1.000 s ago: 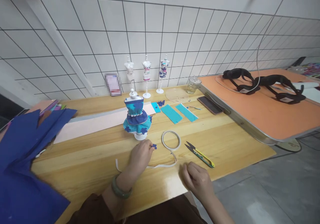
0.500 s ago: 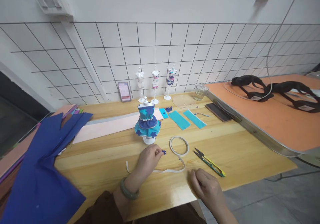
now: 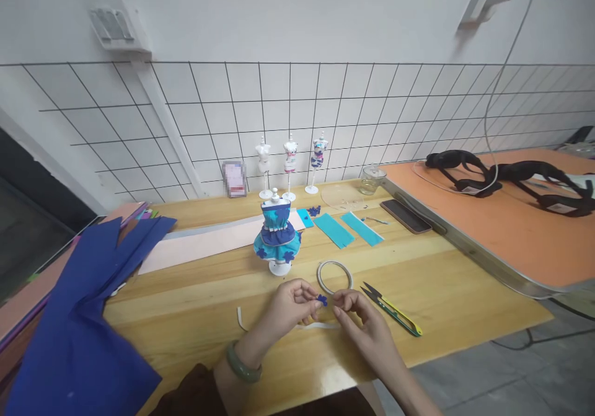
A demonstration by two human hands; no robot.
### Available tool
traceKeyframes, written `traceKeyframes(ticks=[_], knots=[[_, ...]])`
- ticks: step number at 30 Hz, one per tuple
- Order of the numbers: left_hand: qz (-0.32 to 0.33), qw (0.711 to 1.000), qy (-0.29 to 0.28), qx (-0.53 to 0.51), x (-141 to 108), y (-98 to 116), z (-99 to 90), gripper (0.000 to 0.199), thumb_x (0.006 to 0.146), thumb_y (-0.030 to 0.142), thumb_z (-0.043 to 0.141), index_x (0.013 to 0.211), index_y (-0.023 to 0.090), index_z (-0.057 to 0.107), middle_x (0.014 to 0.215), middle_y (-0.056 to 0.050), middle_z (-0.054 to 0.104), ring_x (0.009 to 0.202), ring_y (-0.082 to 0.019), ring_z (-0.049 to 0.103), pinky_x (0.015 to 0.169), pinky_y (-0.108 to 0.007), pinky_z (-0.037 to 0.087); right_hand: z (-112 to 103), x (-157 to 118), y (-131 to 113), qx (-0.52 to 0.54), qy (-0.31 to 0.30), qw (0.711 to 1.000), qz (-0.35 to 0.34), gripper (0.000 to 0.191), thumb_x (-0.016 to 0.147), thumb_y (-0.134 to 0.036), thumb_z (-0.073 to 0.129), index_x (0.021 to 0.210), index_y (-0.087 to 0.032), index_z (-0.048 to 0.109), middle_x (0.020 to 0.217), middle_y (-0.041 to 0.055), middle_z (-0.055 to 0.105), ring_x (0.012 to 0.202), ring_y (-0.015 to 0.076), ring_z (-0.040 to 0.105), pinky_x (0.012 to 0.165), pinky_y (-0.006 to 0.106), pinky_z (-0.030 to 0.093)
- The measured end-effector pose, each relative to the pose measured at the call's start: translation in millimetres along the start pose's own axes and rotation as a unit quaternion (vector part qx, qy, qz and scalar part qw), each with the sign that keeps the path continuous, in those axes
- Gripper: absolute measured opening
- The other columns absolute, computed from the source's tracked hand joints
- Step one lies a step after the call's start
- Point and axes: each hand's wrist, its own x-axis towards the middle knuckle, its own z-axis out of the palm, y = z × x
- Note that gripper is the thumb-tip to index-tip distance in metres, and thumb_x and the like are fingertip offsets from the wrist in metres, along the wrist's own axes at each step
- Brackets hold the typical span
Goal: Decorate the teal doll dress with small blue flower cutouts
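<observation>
Between thumb and fingers, my left hand point(image 3: 294, 304) pinches a small dark blue flower-shaped piece point(image 3: 321, 300). Just right of it is my right hand point(image 3: 365, 323), its thumb and fingertips drawn together; whether something tiny is between them is too small to tell. Behind my left hand stands a small dress form in a turquoise and blue ruffled dress point(image 3: 277, 233) with blue flowers on its skirt. A roll of narrow white tape point(image 3: 334, 278) lies beyond my hands, and a loose strip point(image 3: 318, 325) runs beneath them. Yellow-green thread snips point(image 3: 393, 309) lie right of my right hand.
Blue fabric point(image 3: 83, 317) covers the table's left side. Three small mannequins point(image 3: 290, 162) stand by the wall. Turquoise strips point(image 3: 333, 230), more blue flowers point(image 3: 315, 211), a phone point(image 3: 406, 216) and a glass jar point(image 3: 370, 180) lie or stand farther back. Black straps point(image 3: 465, 171) rest on the orange surface.
My left hand has lifted slightly and moved right with the blue flower. My right hand has come forward and left beside it, its fingers changing from a curled fist to a pinch.
</observation>
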Motion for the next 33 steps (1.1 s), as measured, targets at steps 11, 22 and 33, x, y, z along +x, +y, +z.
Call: traceKeyframes(ticks=[11,22,33], knots=[[0.008,1.000,0.006,-0.001,-5.9,4.7,8.0,0.034,0.064,0.029,0.070,0.091,0.013,0.057,0.078,-0.003,0.058,0.059,-0.009,0.055,0.051,-0.020,0.042,14.8,5.6,-0.8,0.067,0.016,0.996,0.051,0.023,0.080,-0.037,0.057,0.068,-0.021,0.047,0.073,0.0031,0.056,0.071,0.0159,0.054,0.065,0.027,0.043],[0.036,0.999,-0.026,-0.026,-2.9,3.2,3.6,0.045,0.066,0.025,0.070,0.106,0.013,0.053,0.080,-0.002,0.055,0.060,-0.007,0.049,0.054,-0.020,0.041,13.6,4.5,7.6,0.066,0.019,0.996,0.052,0.023,0.078,-0.040,0.059,0.069,-0.020,0.051,0.073,0.0047,0.059,0.072,0.0174,0.056,0.063,0.028,0.046],[0.040,0.998,-0.046,-0.024,-3.2,-1.7,-0.8,0.047,0.069,0.032,0.069,0.110,0.015,0.054,0.079,-0.001,0.054,0.057,-0.005,0.048,0.051,-0.018,0.039,13.8,2.7,3.8,0.027,0.010,0.999,0.034,0.026,0.078,-0.043,0.057,0.068,-0.019,0.053,0.071,0.0038,0.060,0.070,0.0164,0.058,0.065,0.027,0.046]])
